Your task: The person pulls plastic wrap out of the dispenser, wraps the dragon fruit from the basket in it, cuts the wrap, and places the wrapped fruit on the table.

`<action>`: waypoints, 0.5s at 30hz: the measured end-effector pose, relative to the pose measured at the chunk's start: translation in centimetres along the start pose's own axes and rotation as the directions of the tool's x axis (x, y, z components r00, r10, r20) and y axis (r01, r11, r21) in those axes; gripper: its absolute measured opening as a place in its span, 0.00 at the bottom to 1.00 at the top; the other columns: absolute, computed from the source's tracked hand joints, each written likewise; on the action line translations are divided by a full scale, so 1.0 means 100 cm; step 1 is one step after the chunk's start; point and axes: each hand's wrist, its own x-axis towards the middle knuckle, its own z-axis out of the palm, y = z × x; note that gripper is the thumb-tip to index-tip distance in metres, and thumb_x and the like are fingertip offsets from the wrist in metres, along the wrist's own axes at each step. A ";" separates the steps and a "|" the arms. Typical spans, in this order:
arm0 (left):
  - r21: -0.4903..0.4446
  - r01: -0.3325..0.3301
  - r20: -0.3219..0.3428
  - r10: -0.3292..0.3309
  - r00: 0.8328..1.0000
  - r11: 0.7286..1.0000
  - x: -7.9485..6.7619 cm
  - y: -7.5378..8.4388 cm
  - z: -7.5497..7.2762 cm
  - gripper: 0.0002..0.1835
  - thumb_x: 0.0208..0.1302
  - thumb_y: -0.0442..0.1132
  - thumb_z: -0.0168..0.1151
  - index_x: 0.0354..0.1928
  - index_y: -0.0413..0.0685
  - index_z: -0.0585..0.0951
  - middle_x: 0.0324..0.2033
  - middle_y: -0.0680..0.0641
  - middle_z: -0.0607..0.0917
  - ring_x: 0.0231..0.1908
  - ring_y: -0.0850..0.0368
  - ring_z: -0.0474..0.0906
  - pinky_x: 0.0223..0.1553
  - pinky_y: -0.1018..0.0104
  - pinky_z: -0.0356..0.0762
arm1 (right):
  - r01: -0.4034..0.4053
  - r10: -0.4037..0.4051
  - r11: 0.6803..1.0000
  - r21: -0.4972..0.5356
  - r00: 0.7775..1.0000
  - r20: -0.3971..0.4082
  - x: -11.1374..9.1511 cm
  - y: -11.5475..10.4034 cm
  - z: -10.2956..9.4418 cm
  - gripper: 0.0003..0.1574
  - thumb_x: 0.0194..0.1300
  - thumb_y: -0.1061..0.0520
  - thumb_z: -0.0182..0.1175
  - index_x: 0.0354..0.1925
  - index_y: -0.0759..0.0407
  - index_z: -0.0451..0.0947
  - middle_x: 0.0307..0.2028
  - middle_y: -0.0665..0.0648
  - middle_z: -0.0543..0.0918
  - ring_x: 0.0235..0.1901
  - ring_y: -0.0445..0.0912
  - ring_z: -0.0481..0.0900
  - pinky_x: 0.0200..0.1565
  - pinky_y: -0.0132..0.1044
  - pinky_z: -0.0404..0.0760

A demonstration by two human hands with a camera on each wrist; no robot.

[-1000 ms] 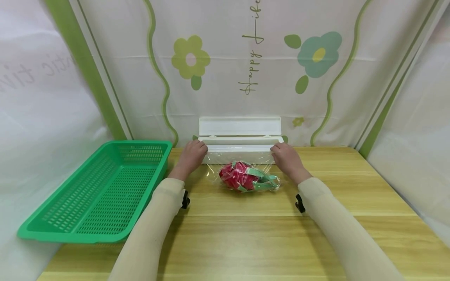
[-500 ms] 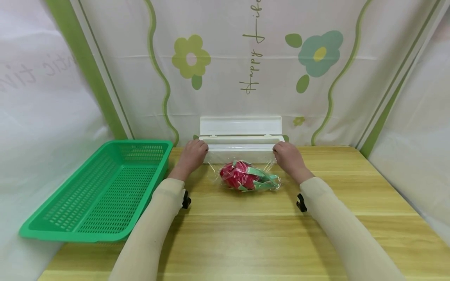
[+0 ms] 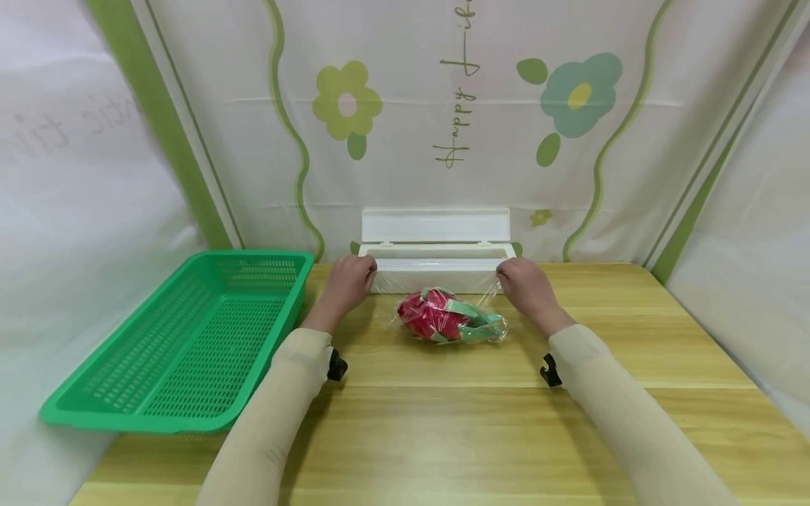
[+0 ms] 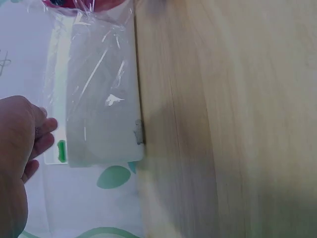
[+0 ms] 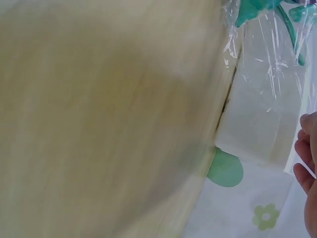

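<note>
A wrapped dragon fruit (image 3: 435, 314), pink-red with green scales, lies on the wooden table in front of a white cling film dispenser box (image 3: 436, 281). Clear cling film (image 3: 386, 284) runs from the fruit up toward the box. My left hand (image 3: 346, 281) pinches the film's left edge by the box's left end, thumb against fingertips, as the left wrist view shows. At the right end, my right hand (image 3: 526, 287) pinches the other edge of the film. In the right wrist view only part of that hand (image 5: 309, 158) shows.
A green plastic basket (image 3: 247, 365) with slotted sides stands on the left of the table (image 3: 430, 436). The box's lid (image 3: 435, 225) stands raised against the patterned curtain (image 3: 411, 140) behind. Curtains also hang at both sides.
My right hand has shifted slightly outward to the right with the film edge. My left hand keeps almost the same place. The whole head view has drifted a little; the fruit lies as before.
</note>
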 end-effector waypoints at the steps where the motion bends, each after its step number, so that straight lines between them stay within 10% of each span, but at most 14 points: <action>1: -0.001 0.006 -0.002 -0.006 1.000 1.000 0.000 0.001 -0.001 0.03 0.62 0.31 0.63 0.31 0.40 0.80 0.24 0.44 0.83 0.25 0.46 0.78 0.34 0.51 0.74 | -0.008 0.008 1.000 -0.003 1.000 0.009 -0.001 0.000 -0.001 0.02 0.59 0.70 0.62 0.34 0.68 0.81 0.32 0.63 0.84 0.33 0.57 0.81 0.39 0.49 0.80; 15: 0.004 0.029 -0.022 -0.028 0.999 1.000 -0.009 0.025 -0.021 0.03 0.63 0.31 0.64 0.31 0.40 0.80 0.22 0.45 0.82 0.22 0.48 0.76 0.32 0.53 0.74 | -0.013 0.013 1.000 -0.012 0.999 0.050 -0.010 0.002 -0.007 0.02 0.60 0.69 0.63 0.34 0.66 0.82 0.30 0.61 0.84 0.30 0.56 0.82 0.35 0.50 0.81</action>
